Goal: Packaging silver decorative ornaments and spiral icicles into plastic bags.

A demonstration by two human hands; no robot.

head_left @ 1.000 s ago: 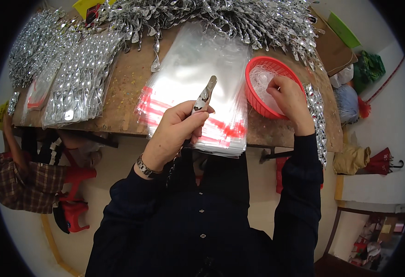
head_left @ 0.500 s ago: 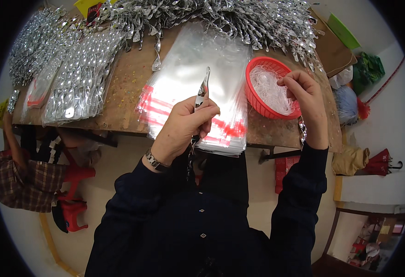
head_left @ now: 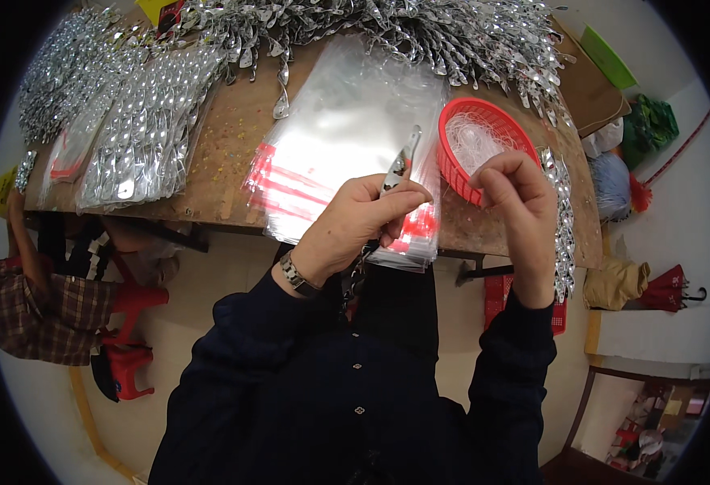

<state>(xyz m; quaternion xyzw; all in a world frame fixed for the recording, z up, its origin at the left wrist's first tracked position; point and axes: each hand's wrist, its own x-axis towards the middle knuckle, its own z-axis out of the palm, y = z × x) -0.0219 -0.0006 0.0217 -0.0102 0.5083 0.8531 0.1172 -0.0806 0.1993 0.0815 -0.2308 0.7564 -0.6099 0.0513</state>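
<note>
Left hand: I am pinching the silver strip firmly between thumb and fingers, its rounded tip pointing far above the clear bags, its twisted tail hanging near
Right hand: I am drawing thumb and forefinger close together over the near side of the red basket; I cannot tell whether they are meeting or gripping a strand
White threads: they are lying loosely tangled in the basket, right of the bags
Best handling: I am favouring a steady left pinch close below the tip, and judging that slow, single-strand lifting is avoiding snags
</note>
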